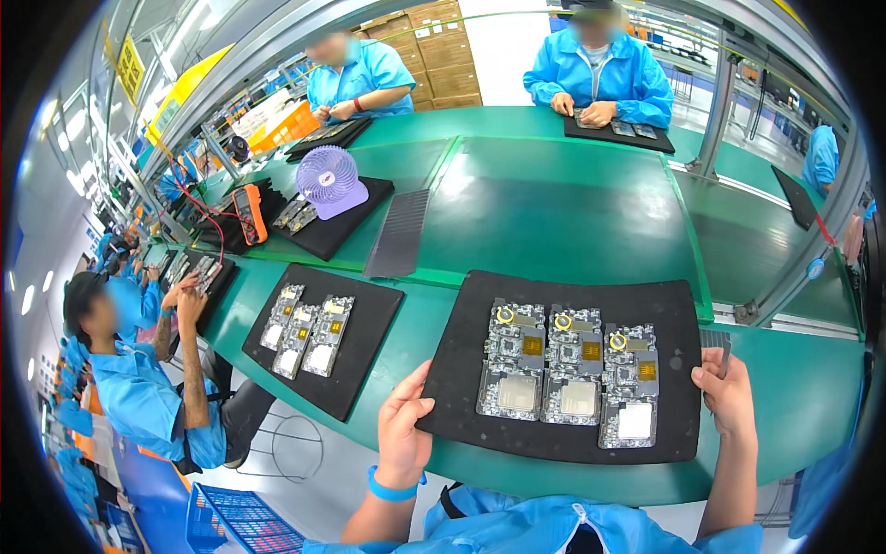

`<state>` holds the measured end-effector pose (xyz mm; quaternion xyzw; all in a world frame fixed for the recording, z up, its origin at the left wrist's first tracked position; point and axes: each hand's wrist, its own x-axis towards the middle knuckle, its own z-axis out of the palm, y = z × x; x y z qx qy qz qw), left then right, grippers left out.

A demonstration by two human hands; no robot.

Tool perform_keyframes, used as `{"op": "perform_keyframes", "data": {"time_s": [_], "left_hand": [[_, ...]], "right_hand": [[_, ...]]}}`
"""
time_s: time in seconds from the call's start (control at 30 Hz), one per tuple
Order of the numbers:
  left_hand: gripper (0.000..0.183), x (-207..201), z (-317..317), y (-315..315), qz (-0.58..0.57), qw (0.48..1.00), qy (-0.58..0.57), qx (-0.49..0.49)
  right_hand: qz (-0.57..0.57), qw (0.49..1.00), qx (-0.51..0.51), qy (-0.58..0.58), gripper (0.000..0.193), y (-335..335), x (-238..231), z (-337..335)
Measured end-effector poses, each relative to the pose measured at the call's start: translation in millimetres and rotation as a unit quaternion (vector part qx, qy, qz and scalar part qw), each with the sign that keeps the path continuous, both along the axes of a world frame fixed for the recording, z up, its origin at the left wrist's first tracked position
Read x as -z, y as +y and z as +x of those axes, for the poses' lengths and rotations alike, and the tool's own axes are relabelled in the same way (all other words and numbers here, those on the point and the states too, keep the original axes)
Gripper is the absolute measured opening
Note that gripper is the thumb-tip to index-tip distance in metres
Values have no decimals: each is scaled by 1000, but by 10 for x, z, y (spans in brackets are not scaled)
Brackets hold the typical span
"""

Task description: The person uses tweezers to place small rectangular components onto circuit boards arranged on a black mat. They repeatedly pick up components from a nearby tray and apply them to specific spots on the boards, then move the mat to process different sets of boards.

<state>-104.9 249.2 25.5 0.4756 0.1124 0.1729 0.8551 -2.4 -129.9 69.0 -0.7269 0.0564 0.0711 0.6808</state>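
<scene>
Both my hands grip a black foam mat point(572, 445) by its sides, at the near edge of the green bench. My left hand point(404, 427) has its thumb over the mat's left edge. On the opposite edge, my right hand point(726, 392) pinches the mat between thumb and fingers. A grey ribbed strip point(716, 343) shows just behind the right fingers; whether they touch it I cannot tell. Three green-grey circuit boards lie side by side on the mat: a left board point(513, 360), a middle board point(574, 365) and a right board point(630, 388), each with a silver square and a yellow ring.
Left of me, another black mat point(374, 319) bears three more boards. Beyond it are a purple fan point(332, 175), an orange multimeter point(249, 214) and a ribbed dark sheet point(399, 235). Co-workers in blue sit across and to the left. A metal post point(718, 120) rises at the right.
</scene>
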Motion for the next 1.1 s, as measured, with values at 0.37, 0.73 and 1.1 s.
{"op": "perform_keyframes", "data": {"time_s": [0.37, 0.73, 1.1], "left_hand": [[55, 355, 89, -35, 206, 977, 51, -11], [54, 287, 93, -71, 240, 968, 72, -15], [54, 306, 130, -96, 270, 960, 61, -30]], "right_hand": [[-181, 983, -36, 15, 19, -11, 382, 91], [-344, 928, 22, -139, 41, 192, 315, -73], [-388, 767, -368, -355, 52, 314, 334, -252]]}}
